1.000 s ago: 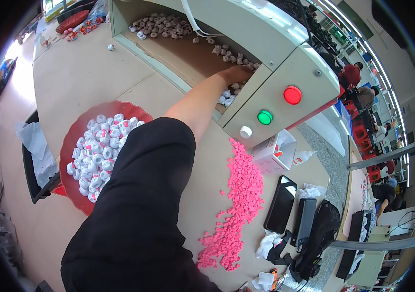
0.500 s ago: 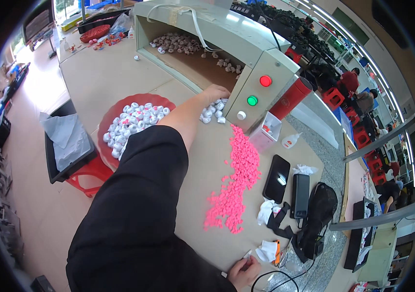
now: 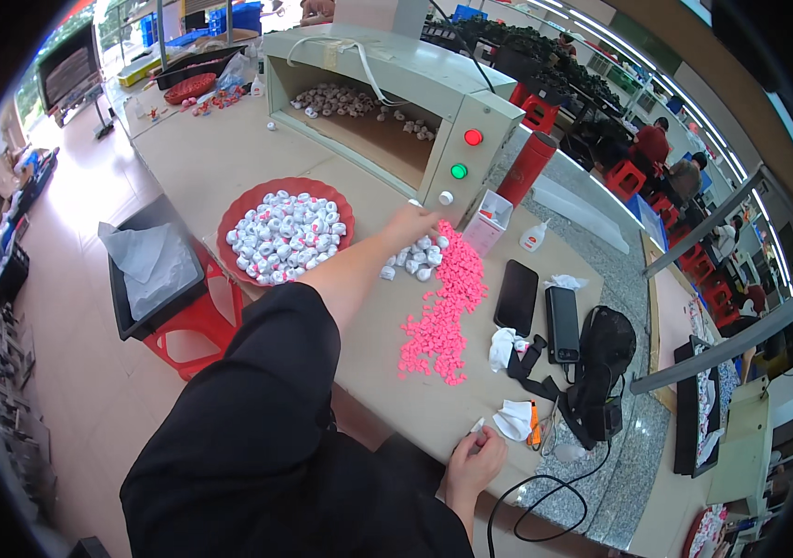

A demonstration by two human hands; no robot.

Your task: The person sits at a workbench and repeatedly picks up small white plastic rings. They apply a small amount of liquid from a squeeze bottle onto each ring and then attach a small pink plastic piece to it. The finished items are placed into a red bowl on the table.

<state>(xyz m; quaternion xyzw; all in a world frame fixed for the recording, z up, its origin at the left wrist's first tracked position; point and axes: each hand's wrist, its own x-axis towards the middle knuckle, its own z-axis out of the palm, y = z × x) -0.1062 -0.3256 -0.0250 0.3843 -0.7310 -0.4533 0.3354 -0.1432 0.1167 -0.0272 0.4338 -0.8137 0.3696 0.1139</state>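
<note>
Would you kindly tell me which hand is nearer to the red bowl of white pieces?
Left. The left hand is to the right of the bowl; the right hand is farther off, by the table's near edge.

pale, glossy floor [image 3: 71, 307] at left; red stools [image 3: 624, 179] at right.

- A beige worktop [image 3: 373, 358] spread across the middle of the frame.
- Left of centre, a red scalloped bowl [image 3: 246, 193] stood on it, full of small white pieces.
- Near the centre lay loose white pieces [image 3: 422, 273], beside a long scatter of pink bits [image 3: 457, 298].
- At upper centre sat a pale green open-fronted cabinet [image 3: 434, 70].
- Right of centre were a white box [image 3: 488, 223], a small bottle [image 3: 534, 237] and a dark phone [image 3: 516, 298].
- At lower right lay folded white paper [image 3: 514, 420].
</note>
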